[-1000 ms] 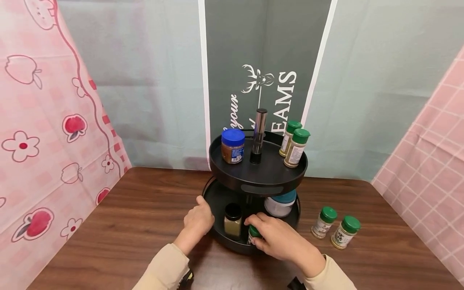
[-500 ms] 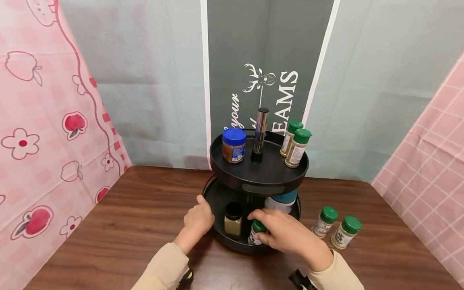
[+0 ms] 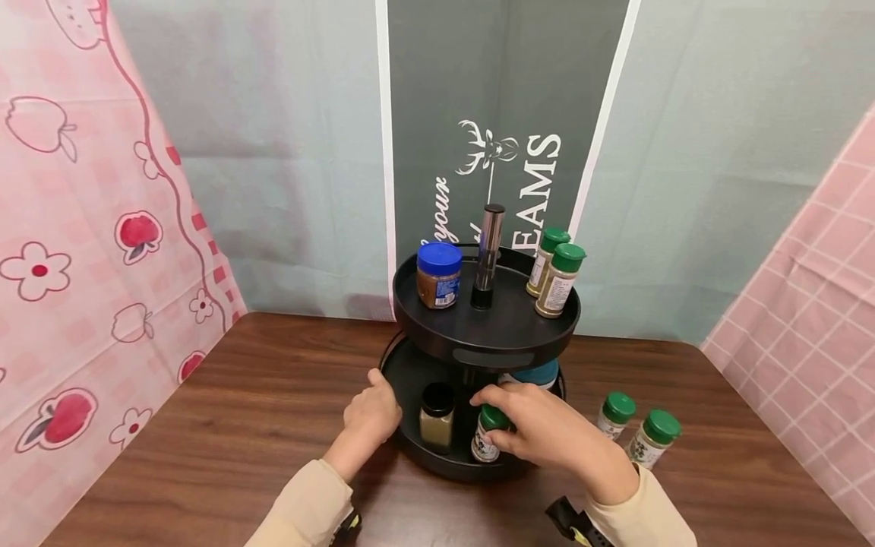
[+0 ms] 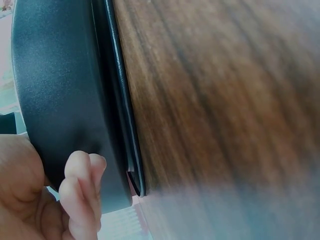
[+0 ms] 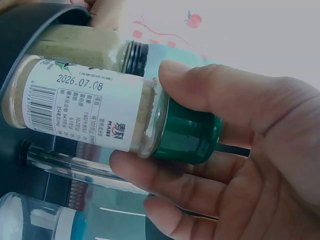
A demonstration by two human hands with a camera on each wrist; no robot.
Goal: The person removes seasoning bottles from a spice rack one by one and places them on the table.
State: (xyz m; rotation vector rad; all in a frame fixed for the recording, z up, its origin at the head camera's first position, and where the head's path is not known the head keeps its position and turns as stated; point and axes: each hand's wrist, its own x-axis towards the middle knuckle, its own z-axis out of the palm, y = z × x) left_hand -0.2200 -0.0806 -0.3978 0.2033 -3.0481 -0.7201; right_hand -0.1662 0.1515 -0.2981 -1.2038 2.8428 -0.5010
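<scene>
My right hand (image 3: pixel 547 429) holds a small spice jar (image 5: pixel 85 105) by its green cap (image 5: pixel 190 130), thumb on one side and fingers on the other. The jar stands near the front of the lower tray (image 3: pixel 403 365) of a black two-tier turntable. Beside it is a square jar (image 3: pixel 437 429) with a black lid and greenish powder. At the left edge of the lower tray, my left hand (image 3: pixel 371 412) grips the rim. Its curled fingers (image 4: pixel 80 185) show against the tray's outer wall in the left wrist view.
On the upper tray (image 3: pixel 485 327) stand a blue-lidded jar (image 3: pixel 439 277) and two green-capped shakers (image 3: pixel 557 281) around the central post (image 3: pixel 488 258). A teal-lidded tub (image 3: pixel 540 374) is partly hidden below. Two more green-capped jars (image 3: pixel 659 433) stand on the wooden table at right.
My right hand has shifted slightly right with the green-capped jar, which shows more now. The left hand stays at the tray's rim.
</scene>
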